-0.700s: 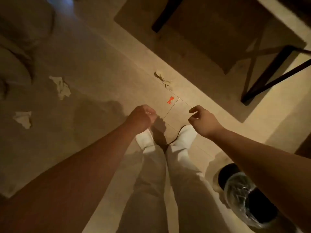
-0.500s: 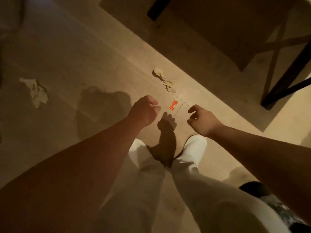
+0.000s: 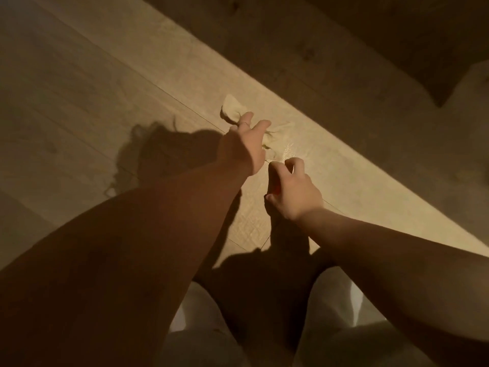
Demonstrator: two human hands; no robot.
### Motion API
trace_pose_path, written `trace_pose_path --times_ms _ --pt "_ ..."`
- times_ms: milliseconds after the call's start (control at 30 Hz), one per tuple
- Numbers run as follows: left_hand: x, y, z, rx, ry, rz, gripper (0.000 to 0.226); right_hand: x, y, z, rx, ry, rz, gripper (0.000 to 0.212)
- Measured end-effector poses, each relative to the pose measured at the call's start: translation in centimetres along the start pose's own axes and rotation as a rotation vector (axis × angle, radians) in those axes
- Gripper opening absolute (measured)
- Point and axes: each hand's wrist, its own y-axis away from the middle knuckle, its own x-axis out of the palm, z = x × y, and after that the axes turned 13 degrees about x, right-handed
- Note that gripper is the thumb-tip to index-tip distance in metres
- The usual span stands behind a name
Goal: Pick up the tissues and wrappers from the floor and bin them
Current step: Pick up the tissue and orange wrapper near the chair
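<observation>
Pale wood-grain floor [image 3: 158,75] fills most of what I see, warm and dim, with a band of deep shadow across the top right. I am bent low over it, both bare arms stretched forward, my white trouser legs [image 3: 336,300] at the bottom edge.

My left hand [image 3: 244,145] reaches furthest, fingers spread and loose, its fingertips over the crumpled tissue [image 3: 232,108] that lies on the floor along a plank seam. One lobe of the tissue shows beyond my fingers, and more of its frayed paper peeks out just to the right of my hand. Whether my fingertips actually touch it I cannot tell — they cover the spot where they would meet it. A thin ring sits on one finger.

My right hand [image 3: 292,192] is nearer to me and just beside the left wrist, curled over with thumb and fingers drawn in toward each other. A sliver of orange-red — the wrapper [image 3: 276,190] — shows in the hollow under that hand, close to the thumb. It is mostly hidden, so I cannot tell whether I am pinching it or whether it lies on the floor beneath my fingers.

Shadows of my head and arms fall dark on the boards to the left and below my hands.
</observation>
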Motion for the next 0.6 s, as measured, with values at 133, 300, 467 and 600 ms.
trace_pose_path --times_ms 133,300,467,600 --pt "0.7 0.7 0.9 -0.027 -0.225 -0.093 0.031 0.2 -1.2 -0.6 -0.064 0.034 -0.027 0.041" --pt "1.5 2.8 2.1 -0.109 -0.181 -0.053 0.035 0.2 -1.7 0.0 0.013 -0.009 0.049 0.025" --pt "-0.6 5.1 1.6 -0.25 0.038 0.122 0.05 -1.3 -0.9 1.3 0.273 -0.257 0.168 0.015" --pt "-5.6 11.7 -1.1 -0.491 0.228 0.149 0.053 -5.4 4.8 2.8 0.433 -0.604 0.374 0.008"
